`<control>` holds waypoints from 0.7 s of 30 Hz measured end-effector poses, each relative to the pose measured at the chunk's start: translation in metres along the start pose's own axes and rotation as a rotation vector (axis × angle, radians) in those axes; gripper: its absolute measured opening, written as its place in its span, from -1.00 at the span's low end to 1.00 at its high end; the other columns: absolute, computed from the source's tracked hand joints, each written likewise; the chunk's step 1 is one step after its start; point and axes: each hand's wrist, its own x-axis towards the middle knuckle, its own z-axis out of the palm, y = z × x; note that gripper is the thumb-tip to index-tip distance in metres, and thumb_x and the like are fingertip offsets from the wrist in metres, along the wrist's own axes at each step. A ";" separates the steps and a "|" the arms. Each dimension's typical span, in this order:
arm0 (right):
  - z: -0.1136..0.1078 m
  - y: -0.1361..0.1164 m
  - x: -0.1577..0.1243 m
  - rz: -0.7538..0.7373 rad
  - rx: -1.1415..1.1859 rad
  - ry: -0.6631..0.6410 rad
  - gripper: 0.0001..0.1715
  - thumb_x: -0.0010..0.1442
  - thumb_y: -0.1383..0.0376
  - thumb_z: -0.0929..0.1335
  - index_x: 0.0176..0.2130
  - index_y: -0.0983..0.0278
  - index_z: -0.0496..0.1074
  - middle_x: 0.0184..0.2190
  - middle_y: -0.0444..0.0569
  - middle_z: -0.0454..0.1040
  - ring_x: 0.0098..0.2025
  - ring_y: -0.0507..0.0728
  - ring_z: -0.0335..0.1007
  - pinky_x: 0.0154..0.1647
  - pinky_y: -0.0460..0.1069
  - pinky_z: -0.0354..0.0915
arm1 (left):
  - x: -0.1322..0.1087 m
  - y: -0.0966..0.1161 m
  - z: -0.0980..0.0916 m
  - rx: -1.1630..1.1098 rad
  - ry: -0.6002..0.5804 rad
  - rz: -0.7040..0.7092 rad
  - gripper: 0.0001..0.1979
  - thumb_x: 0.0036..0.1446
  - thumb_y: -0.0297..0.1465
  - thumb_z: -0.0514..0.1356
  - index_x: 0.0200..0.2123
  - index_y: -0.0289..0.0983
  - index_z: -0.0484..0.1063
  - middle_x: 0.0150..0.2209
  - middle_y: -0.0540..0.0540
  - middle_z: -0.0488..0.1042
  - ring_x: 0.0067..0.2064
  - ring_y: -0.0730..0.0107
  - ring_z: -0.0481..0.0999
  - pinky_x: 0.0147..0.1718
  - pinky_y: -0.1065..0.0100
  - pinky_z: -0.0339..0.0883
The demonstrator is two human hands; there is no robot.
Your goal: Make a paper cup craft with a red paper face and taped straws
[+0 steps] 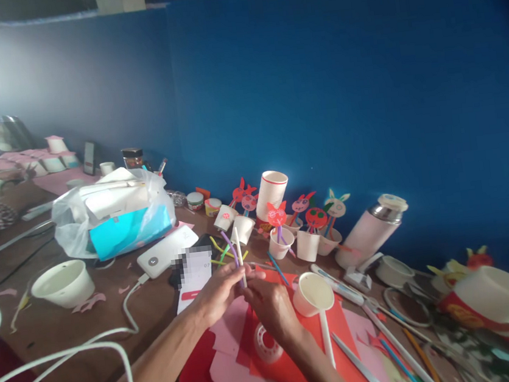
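Observation:
In the middle of the head view, my left hand (222, 289) pinches a purple drinking straw (230, 244) and a white straw (237, 242), both upright. My right hand (270, 302) meets it from the right, its fingers closed around the lower part of the straws; my fingers hide the exact grip. Beneath my hands lie red paper (297, 367) and pink paper (232, 374). A white ring-shaped piece (268, 343) with a red centre rests on the red sheet. Beside my right hand is a white paper cup (313, 293) with a white strip or straw running down from it.
Several small cups hold red animal-face figures (277, 214) along the blue wall. A pink flask (371, 227) stands right of them; scissors (359, 363) lie lower right. To the left are a phone (195, 277), a power bank (168, 251) with a looping cable, and a plastic bag (67, 215).

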 end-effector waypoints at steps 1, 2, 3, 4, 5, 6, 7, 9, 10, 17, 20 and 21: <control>0.000 0.000 0.000 -0.002 -0.008 -0.001 -0.73 0.15 0.35 0.27 -0.52 0.25 0.45 -0.64 -0.13 0.44 -0.60 0.01 0.31 -0.58 -0.14 0.08 | 0.000 0.000 0.000 0.006 0.001 -0.001 -0.83 0.02 -0.36 0.26 -0.38 -0.33 0.35 -0.30 -0.27 0.55 -0.18 0.14 0.52 -0.30 0.33 0.32; 0.000 0.000 0.000 -0.004 -0.017 -0.002 -0.74 0.16 0.35 0.26 -0.50 0.25 0.46 -0.62 -0.13 0.45 -0.59 0.01 0.33 -0.57 -0.15 0.09 | 0.000 0.000 0.000 0.015 0.006 0.000 -0.82 0.02 -0.36 0.26 -0.38 -0.33 0.35 -0.30 -0.27 0.55 -0.18 0.14 0.52 -0.30 0.32 0.32; -0.001 0.001 0.000 -0.006 -0.025 -0.004 -0.76 0.16 0.34 0.27 -0.47 0.25 0.47 -0.60 -0.12 0.47 -0.58 0.02 0.35 -0.55 -0.15 0.11 | 0.001 0.001 -0.001 0.028 0.018 0.006 -0.82 0.02 -0.35 0.26 -0.38 -0.33 0.34 -0.31 -0.27 0.55 -0.19 0.14 0.52 -0.29 0.31 0.33; -0.001 0.001 0.000 -0.010 -0.034 -0.006 -0.77 0.17 0.33 0.27 -0.45 0.24 0.48 -0.58 -0.12 0.49 -0.56 0.02 0.37 -0.53 -0.15 0.13 | 0.001 0.003 -0.002 0.042 0.040 0.021 -0.81 0.01 -0.35 0.27 -0.37 -0.33 0.34 -0.32 -0.26 0.55 -0.19 0.14 0.53 -0.27 0.30 0.33; -0.003 0.002 0.000 -0.013 -0.044 -0.008 -0.79 0.17 0.31 0.28 -0.43 0.24 0.48 -0.56 -0.12 0.50 -0.54 0.02 0.38 -0.51 -0.16 0.14 | 0.002 0.006 -0.004 0.057 0.074 0.054 -0.80 0.01 -0.35 0.27 -0.36 -0.33 0.34 -0.33 -0.24 0.56 -0.19 0.14 0.53 -0.25 0.28 0.34; -0.004 0.003 0.001 -0.015 -0.058 -0.008 -0.79 0.17 0.30 0.28 -0.42 0.24 0.48 -0.55 -0.13 0.50 -0.52 0.02 0.39 -0.49 -0.16 0.15 | 0.003 0.010 -0.006 0.071 0.116 0.096 -0.80 0.01 -0.34 0.26 -0.35 -0.32 0.33 -0.34 -0.23 0.56 -0.19 0.13 0.53 -0.21 0.25 0.34; -0.006 0.004 0.002 -0.014 -0.075 -0.006 -0.78 0.18 0.30 0.28 -0.43 0.24 0.47 -0.55 -0.13 0.51 -0.50 0.03 0.40 -0.47 -0.16 0.16 | 0.003 0.015 -0.009 0.072 0.166 0.175 -0.79 0.01 -0.33 0.26 -0.35 -0.32 0.32 -0.36 -0.22 0.56 -0.18 0.13 0.53 -0.17 0.22 0.33; -0.007 0.005 0.006 -0.006 -0.120 0.001 -0.75 0.18 0.35 0.26 -0.47 0.25 0.46 -0.56 -0.12 0.50 -0.48 0.03 0.39 -0.45 -0.15 0.16 | 0.004 0.028 -0.013 0.080 0.244 0.358 -0.78 0.02 -0.30 0.25 -0.37 -0.31 0.29 -0.37 -0.19 0.56 -0.16 0.12 0.53 -0.12 0.16 0.31; -0.006 0.006 0.009 -0.001 -0.147 0.004 -0.73 0.17 0.37 0.25 -0.48 0.25 0.46 -0.56 -0.12 0.49 -0.49 0.03 0.39 -0.46 -0.15 0.16 | 0.004 0.034 -0.015 0.073 0.267 0.426 -0.77 0.02 -0.29 0.24 -0.38 -0.30 0.28 -0.38 -0.18 0.56 -0.16 0.11 0.53 -0.11 0.14 0.31; 0.023 0.002 0.040 -0.007 -0.353 -0.002 -0.81 0.13 0.39 0.29 -0.42 0.24 0.48 -0.49 -0.04 0.54 -0.45 0.10 0.44 -0.48 -0.09 0.15 | 0.000 0.052 -0.022 0.115 0.380 0.612 -0.76 0.07 -0.25 0.19 -0.31 -0.27 0.23 -0.37 -0.13 0.55 -0.28 0.14 0.57 -0.29 0.17 0.40; 0.034 0.004 0.055 -0.009 -0.435 -0.001 -0.81 0.17 0.39 0.27 -0.36 0.25 0.48 -0.41 0.02 0.54 -0.41 0.12 0.46 -0.47 -0.07 0.19 | -0.001 0.052 -0.023 0.127 0.414 0.632 -0.76 0.07 -0.25 0.18 -0.30 -0.28 0.23 -0.40 -0.11 0.54 -0.33 0.17 0.57 -0.37 0.24 0.41; 0.037 0.005 0.060 -0.011 -0.459 -0.005 -0.80 0.18 0.40 0.26 -0.35 0.25 0.47 -0.38 0.02 0.54 -0.39 0.12 0.46 -0.47 -0.07 0.21 | -0.001 0.052 -0.023 0.127 0.416 0.629 -0.75 0.07 -0.25 0.18 -0.30 -0.28 0.23 -0.41 -0.11 0.53 -0.35 0.18 0.57 -0.39 0.25 0.41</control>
